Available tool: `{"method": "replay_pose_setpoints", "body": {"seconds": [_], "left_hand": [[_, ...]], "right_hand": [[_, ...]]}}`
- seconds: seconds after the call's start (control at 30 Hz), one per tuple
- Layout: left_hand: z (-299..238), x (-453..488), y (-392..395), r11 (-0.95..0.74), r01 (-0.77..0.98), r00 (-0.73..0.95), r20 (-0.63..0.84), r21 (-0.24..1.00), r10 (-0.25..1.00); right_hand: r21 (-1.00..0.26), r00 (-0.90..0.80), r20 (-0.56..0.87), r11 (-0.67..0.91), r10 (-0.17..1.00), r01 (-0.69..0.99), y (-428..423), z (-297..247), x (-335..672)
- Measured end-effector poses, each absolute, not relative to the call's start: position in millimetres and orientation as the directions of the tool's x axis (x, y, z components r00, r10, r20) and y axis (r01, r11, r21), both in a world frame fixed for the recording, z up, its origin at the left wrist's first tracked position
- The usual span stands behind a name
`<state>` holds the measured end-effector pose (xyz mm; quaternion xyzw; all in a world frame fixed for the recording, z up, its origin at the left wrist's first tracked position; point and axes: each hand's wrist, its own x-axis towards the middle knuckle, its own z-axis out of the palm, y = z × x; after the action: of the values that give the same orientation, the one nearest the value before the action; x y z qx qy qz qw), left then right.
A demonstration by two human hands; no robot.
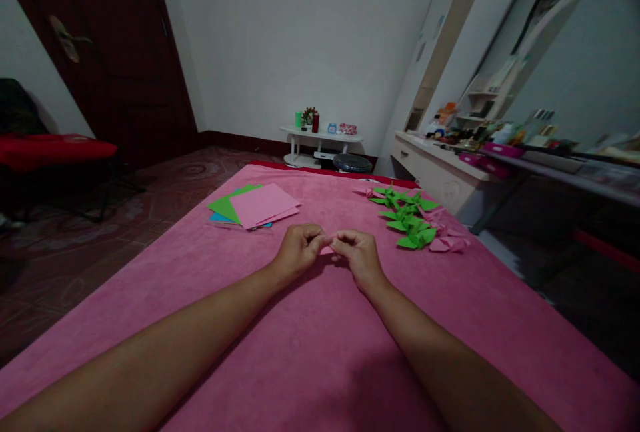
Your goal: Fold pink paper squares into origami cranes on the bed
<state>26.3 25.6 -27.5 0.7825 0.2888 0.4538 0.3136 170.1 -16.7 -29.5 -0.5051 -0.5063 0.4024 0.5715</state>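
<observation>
My left hand and my right hand meet in the middle of a pink cloth-covered table. Both have their fingers curled and pinched together on a small folded pink paper, mostly hidden between the fingertips. A stack of flat paper sheets, pink on top of green and blue, lies to the far left of my hands. A cluster of folded green and pink paper pieces lies to the far right.
A dark door and a red seat are at the left. A small white shelf stands against the far wall. A cluttered dresser with a leaning mirror lines the right side.
</observation>
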Motion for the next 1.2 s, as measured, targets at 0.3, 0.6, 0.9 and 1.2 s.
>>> {"method": "replay_pose_setpoints", "body": {"seconds": [0.3, 0.6, 0.9, 1.2], "left_hand": [[-31.8, 28.3, 29.4, -0.523, 0.176, 0.354, 0.442, 0.834, 0.824], [-27.5, 27.2, 27.6, -0.563, 0.188, 0.329, 0.489, 0.805, 0.808], [-31.5, 27.5, 28.9, -0.549, 0.158, 0.346, 0.474, 0.821, 0.810], [-32.8, 32.9, 30.8, -0.468, 0.038, 0.396, 0.416, 0.883, 0.818]], "right_hand": [[-0.984, 0.176, 0.176, 0.180, 0.968, -0.002, -13.3, -32.8, 175.0], [-0.990, 0.165, 0.112, 0.125, 0.980, -0.071, -14.1, -30.9, 173.6], [-0.984, 0.163, 0.176, 0.169, 0.971, 0.058, -10.3, -39.1, 175.8], [-0.960, 0.240, 0.255, 0.217, 0.937, 0.176, -16.9, -33.0, 170.5]]}}
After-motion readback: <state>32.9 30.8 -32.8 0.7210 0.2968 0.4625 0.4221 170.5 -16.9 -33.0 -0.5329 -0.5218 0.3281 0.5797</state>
